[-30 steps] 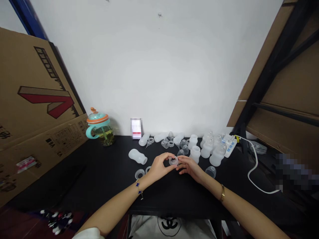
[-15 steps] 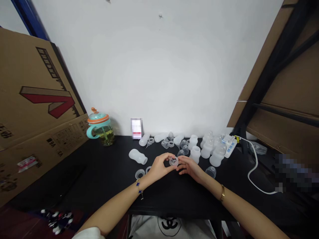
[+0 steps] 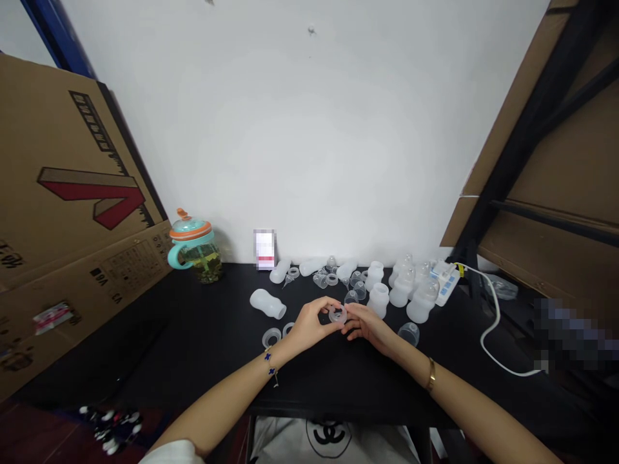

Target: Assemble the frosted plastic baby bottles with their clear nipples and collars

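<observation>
A translucent baby bottle collar ring point(image 3: 338, 315) is held above the black table, with something clear, perhaps a teat, inside it. My left hand point(image 3: 312, 323) pinches the ring from the left between thumb and fingers. From the right, my right hand point(image 3: 368, 325) grips its edge with the fingertips, its lower fingers loosely curled. Two more rings, one of them this ring point(image 3: 271, 338), lie by my left wrist, the other partly hidden. A white baby bottle point(image 3: 267, 303) rests on its side behind them. Close to my right forearm is a clear dome cap point(image 3: 409, 334).
Assembled bottles point(image 3: 420, 303) stand at the right beside a white power strip point(image 3: 447, 287) with a cable. Open bottles point(image 3: 378, 300), teats, rings and caps point(image 3: 358, 290) lie along the wall. A teal-lidded jug point(image 3: 196, 251) and a phone point(image 3: 265, 250) stand further left.
The ring has tilted slightly between my fingers, and my right fingertips have shifted a little to the left along its edge. Everything else looks unmoved.
</observation>
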Demonstrator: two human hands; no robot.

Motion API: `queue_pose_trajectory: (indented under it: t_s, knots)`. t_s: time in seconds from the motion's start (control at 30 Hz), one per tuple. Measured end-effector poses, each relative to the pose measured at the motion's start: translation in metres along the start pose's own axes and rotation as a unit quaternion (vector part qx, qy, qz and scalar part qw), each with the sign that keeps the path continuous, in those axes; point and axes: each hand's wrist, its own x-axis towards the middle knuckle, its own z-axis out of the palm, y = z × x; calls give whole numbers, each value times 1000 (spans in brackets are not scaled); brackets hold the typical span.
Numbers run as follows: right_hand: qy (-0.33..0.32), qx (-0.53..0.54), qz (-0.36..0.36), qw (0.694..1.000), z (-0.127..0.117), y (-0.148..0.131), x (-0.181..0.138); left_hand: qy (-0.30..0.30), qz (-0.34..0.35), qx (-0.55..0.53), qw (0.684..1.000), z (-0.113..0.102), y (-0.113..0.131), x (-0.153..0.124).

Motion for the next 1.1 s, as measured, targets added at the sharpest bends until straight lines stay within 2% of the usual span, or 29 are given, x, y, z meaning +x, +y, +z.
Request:
queue_pose_trajectory:
  t_s: [0.5,0.93,1.1]
  knots:
    - [21,25,26,999,-2,-3,1,13,-17,-10,1000,0,0,1]
    - [-1,10,1,1000,-3,0,0,-24,-16,-43,999,1,-2,-1]
    - [10,7,6,1000,-2,-2,-1,-33,-19,-36,999,1,3,-1]
